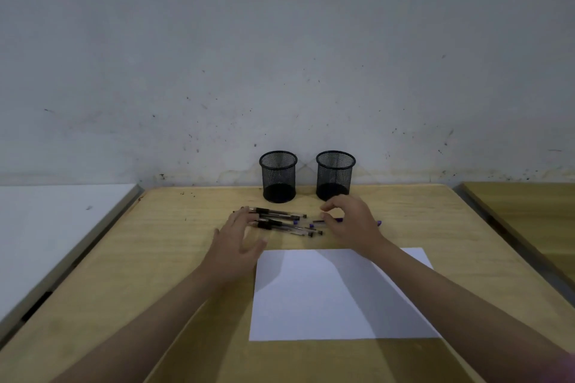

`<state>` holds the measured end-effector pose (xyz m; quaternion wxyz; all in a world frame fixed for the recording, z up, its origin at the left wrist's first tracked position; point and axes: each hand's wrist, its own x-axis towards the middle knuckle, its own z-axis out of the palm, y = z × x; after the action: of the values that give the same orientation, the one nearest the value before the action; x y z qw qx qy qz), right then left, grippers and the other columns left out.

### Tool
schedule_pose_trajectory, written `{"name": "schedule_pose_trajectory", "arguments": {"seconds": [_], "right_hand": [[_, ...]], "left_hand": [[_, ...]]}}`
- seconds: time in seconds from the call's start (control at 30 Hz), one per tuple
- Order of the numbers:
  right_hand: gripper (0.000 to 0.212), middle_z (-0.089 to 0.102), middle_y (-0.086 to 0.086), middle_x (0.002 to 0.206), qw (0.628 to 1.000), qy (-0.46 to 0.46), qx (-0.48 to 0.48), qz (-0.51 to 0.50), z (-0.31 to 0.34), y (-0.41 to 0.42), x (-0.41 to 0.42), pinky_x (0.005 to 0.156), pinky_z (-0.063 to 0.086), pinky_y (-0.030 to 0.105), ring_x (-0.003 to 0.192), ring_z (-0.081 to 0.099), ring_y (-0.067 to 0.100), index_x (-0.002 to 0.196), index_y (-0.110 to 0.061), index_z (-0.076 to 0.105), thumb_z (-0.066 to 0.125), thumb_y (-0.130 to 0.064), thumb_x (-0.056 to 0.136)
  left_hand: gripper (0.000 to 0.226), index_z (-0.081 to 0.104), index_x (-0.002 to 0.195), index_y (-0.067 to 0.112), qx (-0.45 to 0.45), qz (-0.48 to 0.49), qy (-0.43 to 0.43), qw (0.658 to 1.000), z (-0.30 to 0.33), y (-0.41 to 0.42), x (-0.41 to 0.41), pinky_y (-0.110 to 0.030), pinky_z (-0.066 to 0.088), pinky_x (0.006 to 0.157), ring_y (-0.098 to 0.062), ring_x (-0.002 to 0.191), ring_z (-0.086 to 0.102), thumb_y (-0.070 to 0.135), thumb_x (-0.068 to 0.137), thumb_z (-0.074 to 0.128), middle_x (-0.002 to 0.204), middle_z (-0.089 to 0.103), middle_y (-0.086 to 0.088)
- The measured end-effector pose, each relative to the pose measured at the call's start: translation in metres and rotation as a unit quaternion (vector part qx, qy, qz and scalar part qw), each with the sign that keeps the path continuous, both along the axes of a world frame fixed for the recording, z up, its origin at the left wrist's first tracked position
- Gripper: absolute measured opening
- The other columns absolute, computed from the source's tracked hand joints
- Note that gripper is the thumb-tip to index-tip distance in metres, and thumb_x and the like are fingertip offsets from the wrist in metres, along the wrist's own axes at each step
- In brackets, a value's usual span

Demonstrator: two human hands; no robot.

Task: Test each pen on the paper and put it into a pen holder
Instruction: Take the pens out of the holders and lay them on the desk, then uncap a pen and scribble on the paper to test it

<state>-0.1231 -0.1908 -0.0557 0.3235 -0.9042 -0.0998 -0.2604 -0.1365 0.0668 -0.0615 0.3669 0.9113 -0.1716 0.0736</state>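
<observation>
Spanning most of the view, a wooden table [130,274] carries a white sheet of paper [326,305] near the person. Two empty black mesh pen holders [278,177] stand at the far edge by the wall. Between them and the paper, the left hand [238,241] hovers spread open beside scattered pens [280,222]; the right hand [350,221] curls over a purple-capped pen [338,219], though whether it grips it I cannot tell.

purple pen [339,219] mostly hidden under right hand [351,221], grip unclear

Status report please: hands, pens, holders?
Left hand open over black pens. Right hand open, reaching purple pen. Both black mesh holders empty.
</observation>
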Motion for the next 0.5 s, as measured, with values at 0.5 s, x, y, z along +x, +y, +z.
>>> {"name": "schedule_pose_trajectory", "arguments": {"seconds": [0.5], "right_hand": [[0.010,0.066,-0.001,0.088,0.986,0.114,-0.101,0.061,0.002,0.049,0.005,0.074,0.050,0.034,0.084,0.053,0.014,0.088,-0.016,0.072,0.070,-0.023,0.080]], "left_hand": [[0.063,0.044,0.135,0.031,0.138,-0.115,-0.040,0.983,-0.025,0.021,-0.025,-0.044,0.028,0.111,-0.002,0.131,0.032,0.062,0.081,0.043,0.143,0.039,0.016]]}}
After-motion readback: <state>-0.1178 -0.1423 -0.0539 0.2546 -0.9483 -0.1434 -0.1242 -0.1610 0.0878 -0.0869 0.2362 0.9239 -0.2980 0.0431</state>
